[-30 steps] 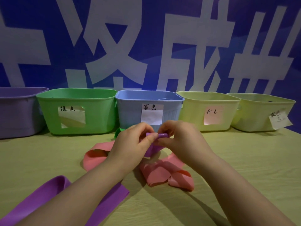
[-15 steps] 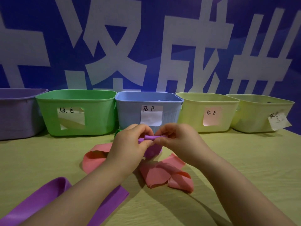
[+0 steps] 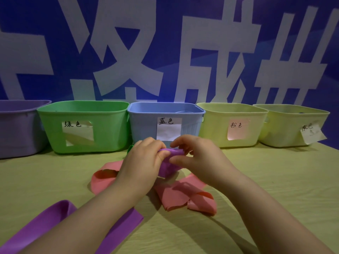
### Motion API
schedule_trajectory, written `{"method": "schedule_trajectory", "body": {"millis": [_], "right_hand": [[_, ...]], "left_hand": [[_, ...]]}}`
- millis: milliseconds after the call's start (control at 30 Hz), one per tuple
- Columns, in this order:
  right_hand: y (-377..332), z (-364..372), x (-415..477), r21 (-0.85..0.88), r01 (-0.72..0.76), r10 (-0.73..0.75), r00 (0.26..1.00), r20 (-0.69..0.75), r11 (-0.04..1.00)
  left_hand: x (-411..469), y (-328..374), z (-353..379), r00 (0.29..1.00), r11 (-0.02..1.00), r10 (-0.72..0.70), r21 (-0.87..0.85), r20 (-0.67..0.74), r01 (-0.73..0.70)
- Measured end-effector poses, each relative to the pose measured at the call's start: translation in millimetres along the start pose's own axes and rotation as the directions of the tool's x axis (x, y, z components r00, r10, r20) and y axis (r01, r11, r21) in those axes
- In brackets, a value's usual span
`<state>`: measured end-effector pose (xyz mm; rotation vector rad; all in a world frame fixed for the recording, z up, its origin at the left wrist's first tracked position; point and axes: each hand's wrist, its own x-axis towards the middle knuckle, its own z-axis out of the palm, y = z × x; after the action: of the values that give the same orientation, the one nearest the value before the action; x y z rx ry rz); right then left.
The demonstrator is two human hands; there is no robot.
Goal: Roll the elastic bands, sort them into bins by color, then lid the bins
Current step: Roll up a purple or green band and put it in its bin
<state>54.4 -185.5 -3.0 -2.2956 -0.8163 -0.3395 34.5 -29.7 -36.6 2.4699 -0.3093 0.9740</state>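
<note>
Purple band (image 3: 174, 151), partly rolled, is pinched by the curled fingers of the left hand (image 3: 145, 163) and the right hand (image 3: 199, 158), just in front of the blue bin (image 3: 143, 125). Pink bands (image 3: 183, 196) are laid flat before that bin.

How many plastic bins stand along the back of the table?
5, left to right: purple plastic bin, cut by the frame; green plastic bin; blue plastic bin; pink-labelled pale yellow bin; rightmost pale yellow bin. Others may lie outside view.
</note>
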Motion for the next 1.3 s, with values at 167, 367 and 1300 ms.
{"method": "schedule_trajectory", "body": {"millis": [167,367,1300], "right_hand": [[1.4,-0.6,0.3,-0.022,-0.028,0.027,0.998,-0.05,0.999],[1.5,-1.7,1.4,-0.015,-0.026,0.026,0.999,-0.034,1.0],[2.0,2.0,1.1,0.05,-0.061,0.064,0.996,-0.056,0.997]], "left_hand": [[-0.7,2.5,-1.2,0.999,0.994,-0.03,-0.103,-0.017,0.028],[-1.2,3.2,-3.2,0.997,0.987,-0.035,-0.156,-0.065,0.025],[-3.0,5.6,-4.0,0.993,0.986,-0.075,-0.155,-0.088,0.061]]}}
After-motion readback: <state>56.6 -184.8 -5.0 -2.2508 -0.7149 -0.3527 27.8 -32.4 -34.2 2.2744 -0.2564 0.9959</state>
